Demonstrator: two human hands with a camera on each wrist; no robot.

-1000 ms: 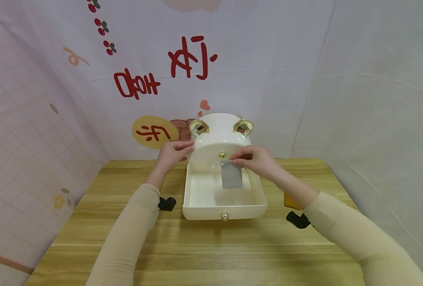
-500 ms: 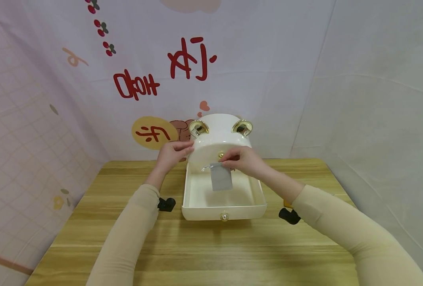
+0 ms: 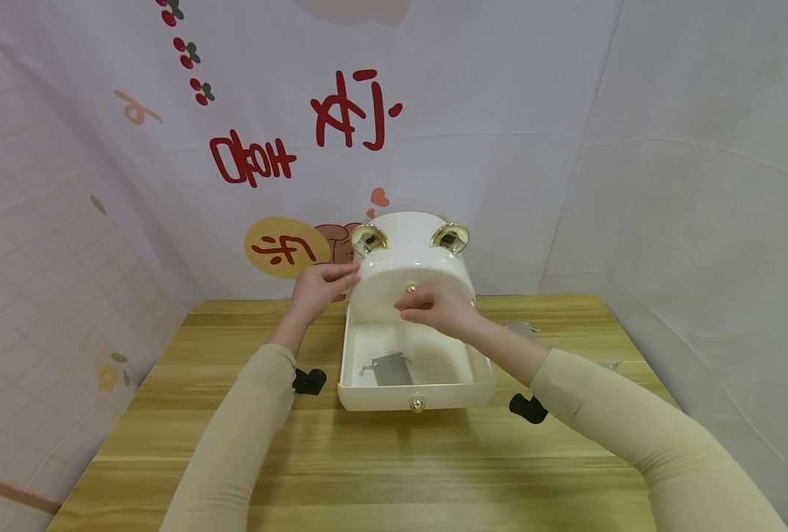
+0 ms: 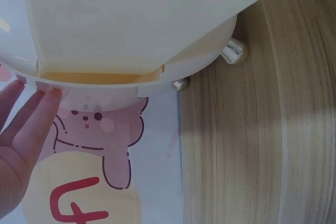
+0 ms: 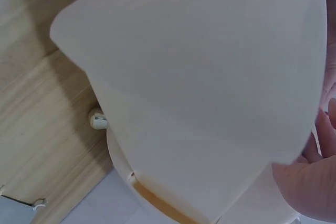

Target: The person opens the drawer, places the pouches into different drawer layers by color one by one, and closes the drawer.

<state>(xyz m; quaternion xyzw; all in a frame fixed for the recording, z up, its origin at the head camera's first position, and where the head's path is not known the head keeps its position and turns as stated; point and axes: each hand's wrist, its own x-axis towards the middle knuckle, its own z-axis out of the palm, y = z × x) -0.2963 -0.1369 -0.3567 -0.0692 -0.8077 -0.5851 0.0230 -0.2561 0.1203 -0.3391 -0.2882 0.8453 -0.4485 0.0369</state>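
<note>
A white storage box [image 3: 409,230] with two gold-rimmed ear shapes stands at the back of the table. Its front drawer [image 3: 417,397] is pulled out and has a round gold knob. Inside, toward the front left, lies a small grey drawstring pouch [image 3: 392,370]. My left hand [image 3: 318,290] touches the box's left edge; the left wrist view shows straight fingers [image 4: 39,116] with their tips at the rim. Over the back of the drawer hovers my right hand [image 3: 437,307], fingers loosely bent with nothing between them. The drawer wall covers part of this hand in the right wrist view.
Another grey pouch [image 3: 522,329] lies on the wooden table [image 3: 394,473] right of the box, partly behind my right forearm. A printed cloth [image 3: 500,148] hangs close behind the box. Black wrist mounts [image 3: 528,408] stick out under both forearms.
My right hand has moved left over the drawer and let go of the grey pouch, which has dropped into the drawer. The left hand has stayed at the box's edge.
</note>
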